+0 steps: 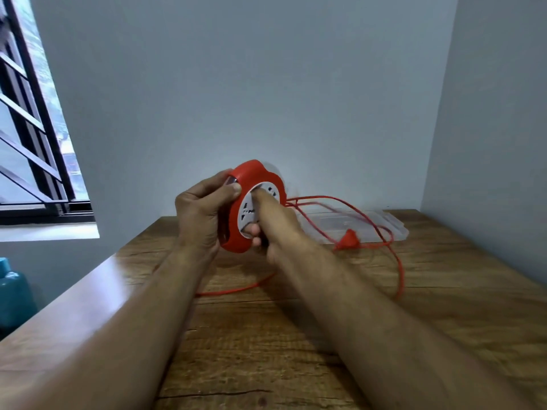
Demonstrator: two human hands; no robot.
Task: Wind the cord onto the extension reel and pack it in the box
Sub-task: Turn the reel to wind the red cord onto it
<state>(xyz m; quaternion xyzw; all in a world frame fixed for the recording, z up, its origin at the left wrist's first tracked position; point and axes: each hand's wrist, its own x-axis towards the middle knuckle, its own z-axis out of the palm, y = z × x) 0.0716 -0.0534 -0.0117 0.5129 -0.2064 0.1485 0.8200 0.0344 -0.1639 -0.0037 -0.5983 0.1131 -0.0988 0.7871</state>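
Observation:
My left hand (201, 214) grips the red extension reel (251, 179) by its rim and holds it upright above the wooden table (266, 350). Against the reel's grey socket face (248, 208) my right hand (273, 223) is pressed, with a finger on the face and the others curled at its lower edge; the hand is motion-blurred. A loose red cord (396, 261) trails from the reel over the table in loops, and its red plug (348, 239) lies to the right. Behind the plug, by the wall, a clear plastic box (384, 223) lies flat.
Walls close in the table at the back and on the right. A window with dark bars (32, 128) is at the left. A teal object (11, 288) stands beyond the table's left edge.

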